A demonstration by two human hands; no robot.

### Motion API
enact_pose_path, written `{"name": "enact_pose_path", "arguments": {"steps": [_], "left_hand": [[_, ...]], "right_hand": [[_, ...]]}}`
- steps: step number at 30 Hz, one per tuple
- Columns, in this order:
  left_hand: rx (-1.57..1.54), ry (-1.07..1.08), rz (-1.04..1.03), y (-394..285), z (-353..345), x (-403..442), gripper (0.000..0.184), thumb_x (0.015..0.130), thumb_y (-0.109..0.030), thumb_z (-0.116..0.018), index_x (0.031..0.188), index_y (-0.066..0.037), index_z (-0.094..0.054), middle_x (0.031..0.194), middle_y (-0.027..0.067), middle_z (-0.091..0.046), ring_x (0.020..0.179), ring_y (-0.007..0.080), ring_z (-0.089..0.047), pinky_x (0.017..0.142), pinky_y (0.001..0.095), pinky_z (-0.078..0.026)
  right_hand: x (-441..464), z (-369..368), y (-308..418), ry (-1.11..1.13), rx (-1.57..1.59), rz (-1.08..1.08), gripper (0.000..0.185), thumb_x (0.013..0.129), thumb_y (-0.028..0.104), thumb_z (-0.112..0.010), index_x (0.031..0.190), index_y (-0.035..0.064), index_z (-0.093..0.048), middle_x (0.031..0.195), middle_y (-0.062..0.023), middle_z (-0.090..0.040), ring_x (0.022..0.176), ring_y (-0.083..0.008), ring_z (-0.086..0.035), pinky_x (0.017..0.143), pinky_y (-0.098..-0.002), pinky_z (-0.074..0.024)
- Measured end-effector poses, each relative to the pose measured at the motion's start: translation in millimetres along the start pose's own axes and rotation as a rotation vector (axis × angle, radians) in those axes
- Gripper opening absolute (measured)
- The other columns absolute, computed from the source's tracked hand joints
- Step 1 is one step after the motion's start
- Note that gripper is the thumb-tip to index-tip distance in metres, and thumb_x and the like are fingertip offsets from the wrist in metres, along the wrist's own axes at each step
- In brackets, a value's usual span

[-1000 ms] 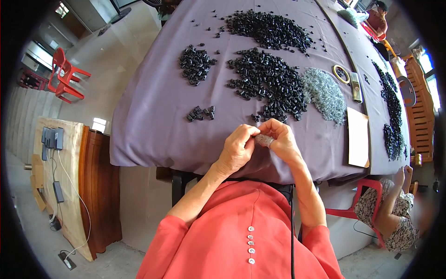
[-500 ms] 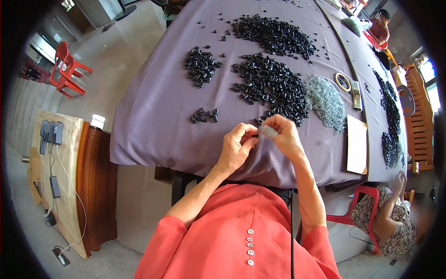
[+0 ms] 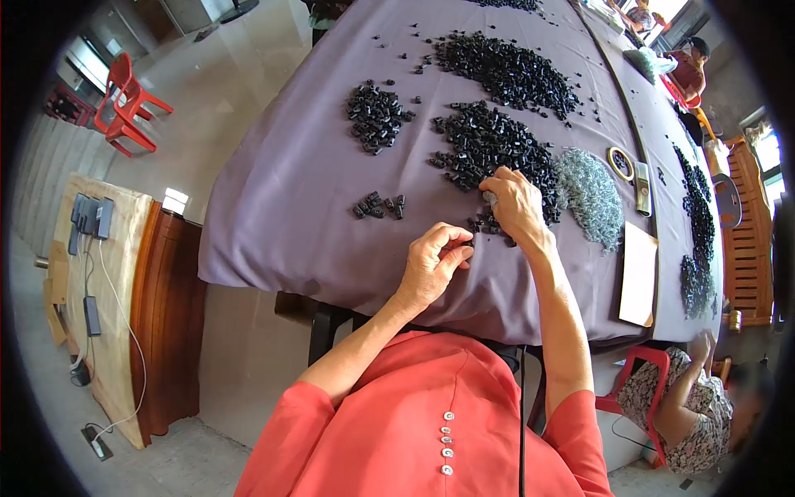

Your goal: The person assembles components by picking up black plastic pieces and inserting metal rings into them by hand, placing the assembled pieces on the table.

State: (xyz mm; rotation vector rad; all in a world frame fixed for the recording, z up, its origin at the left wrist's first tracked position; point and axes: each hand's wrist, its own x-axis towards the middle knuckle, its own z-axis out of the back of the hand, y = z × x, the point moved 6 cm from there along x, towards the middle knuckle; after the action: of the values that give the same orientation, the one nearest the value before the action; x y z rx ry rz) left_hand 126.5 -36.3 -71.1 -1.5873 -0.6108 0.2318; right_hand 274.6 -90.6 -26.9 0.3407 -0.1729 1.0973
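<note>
My left hand point(image 3: 432, 263) is above the near part of the purple cloth point(image 3: 281, 178), with thumb and fingers pinched on a small black piece point(image 3: 467, 243). My right hand point(image 3: 517, 205) reaches to the near edge of the middle pile of black pieces point(image 3: 489, 137). Its fingers are curled, and a greyish wrap shows at them; whether they hold a piece is hidden. Right of that pile lies a heap of small clear pieces point(image 3: 590, 195). To the left are a smaller black pile point(image 3: 374, 116) and a little group of black pieces point(image 3: 379, 206).
A tape roll point(image 3: 620, 164), a small clear-topped box point(image 3: 643, 189) and a white card point(image 3: 638, 274) lie to the right. Another person point(image 3: 683, 398) sits at the right edge. A wooden cabinet point(image 3: 166, 323) stands at the left, with a red chair point(image 3: 124, 103) beyond.
My right hand has moved away from my left hand, forward to the middle black pile. My left hand has shifted slightly right and remains pinched. The view has shifted a little.
</note>
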Motion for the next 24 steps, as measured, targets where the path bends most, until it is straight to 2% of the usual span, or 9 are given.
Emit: {"name": "enact_pose_path", "arguments": {"steps": [3,8,12,13,14,16,17,21,24], "left_hand": [[-0.118,-0.045,0.097,8,0,-1,0.014,0.082,0.003,-0.060,0.096,0.001,-0.058,0.083,0.0045,-0.058,0.065,0.0097,-0.058,0.059,0.0234,-0.053],[-0.101,-0.030,0.128,7,2,0,0.013,0.083,0.000,-0.060,0.095,0.002,-0.057,0.077,0.0039,-0.058,0.061,0.0092,-0.058,0.056,0.0232,-0.052],[-0.165,-0.038,0.138,6,5,1,0.011,0.084,-0.001,-0.059,0.095,0.001,-0.057,0.073,0.0035,-0.058,0.058,0.0095,-0.057,0.053,0.0223,-0.049],[-0.186,-0.042,0.170,8,5,2,0.011,0.084,-0.002,-0.059,0.095,0.001,-0.058,0.072,0.0037,-0.059,0.057,0.0096,-0.057,0.052,0.0218,-0.048],[-0.240,-0.043,0.175,7,5,4,0.011,0.085,-0.003,-0.058,0.095,0.001,-0.058,0.073,0.0046,-0.060,0.057,0.0100,-0.057,0.053,0.0219,-0.048],[-0.350,-0.074,0.183,13,6,5,0.011,0.086,-0.003,-0.058,0.096,0.001,-0.058,0.073,0.0053,-0.060,0.058,0.0102,-0.057,0.053,0.0219,-0.048],[-0.355,-0.064,0.189,14,6,4,0.011,0.087,-0.006,-0.058,0.097,0.000,-0.058,0.073,0.0056,-0.060,0.060,0.0099,-0.057,0.054,0.0214,-0.048],[-0.257,0.000,0.179,14,6,3,0.012,0.088,-0.009,-0.057,0.097,0.000,-0.059,0.073,0.0048,-0.059,0.059,0.0085,-0.055,0.054,0.0204,-0.046],[-0.199,0.018,0.172,13,4,5,0.012,0.088,-0.010,-0.056,0.096,-0.001,-0.059,0.072,0.0035,-0.058,0.057,0.0073,-0.053,0.053,0.0198,-0.045]], "right_hand": [[-1,-4,-2,-0.005,0.009,0.012,0.016,0.072,0.003,-0.056,0.084,0.0085,-0.065,0.083,-0.0076,-0.056,0.082,-0.0259,-0.056,0.071,-0.0362,-0.0473],[-11,-5,1,-0.061,0.041,0.041,0.019,0.073,0.001,-0.051,0.092,0.0037,-0.055,0.088,-0.0121,-0.051,0.085,-0.0287,-0.053,0.071,-0.0381,-0.0444],[-35,19,20,-0.141,0.365,-0.002,0.024,0.071,-0.009,-0.045,0.093,0.0001,-0.051,0.088,-0.0150,-0.049,0.082,-0.0301,-0.052,0.070,-0.0365,-0.0439],[-52,18,25,-0.092,0.648,-0.115,0.026,0.071,-0.012,-0.042,0.093,-0.0007,-0.051,0.084,-0.0137,-0.049,0.074,-0.0269,-0.054,0.066,-0.0335,-0.0448],[-62,11,23,-0.059,0.791,-0.214,0.026,0.075,-0.013,-0.041,0.094,-0.0001,-0.052,0.078,-0.0102,-0.051,0.066,-0.0195,-0.055,0.062,-0.0296,-0.0458],[-80,-10,24,-0.014,1.131,-0.384,0.026,0.078,-0.013,-0.038,0.095,-0.0003,-0.053,0.074,-0.0068,-0.055,0.065,-0.0136,-0.055,0.061,-0.0261,-0.0467],[-85,-17,25,0.000,1.201,-0.415,0.021,0.083,-0.009,-0.041,0.097,-0.0001,-0.054,0.073,-0.0050,-0.057,0.066,-0.0111,-0.055,0.061,-0.0239,-0.0471],[-93,-21,28,-0.011,1.346,-0.541,0.011,0.088,0.000,-0.050,0.097,-0.0018,-0.056,0.070,-0.0031,-0.057,0.063,-0.0090,-0.054,0.061,-0.0230,-0.0467],[-94,-21,29,-0.017,1.367,-0.528,0.011,0.089,0.002,-0.050,0.096,-0.0017,-0.057,0.071,-0.0033,-0.057,0.064,-0.0090,-0.054,0.061,-0.0229,-0.0466]]}}
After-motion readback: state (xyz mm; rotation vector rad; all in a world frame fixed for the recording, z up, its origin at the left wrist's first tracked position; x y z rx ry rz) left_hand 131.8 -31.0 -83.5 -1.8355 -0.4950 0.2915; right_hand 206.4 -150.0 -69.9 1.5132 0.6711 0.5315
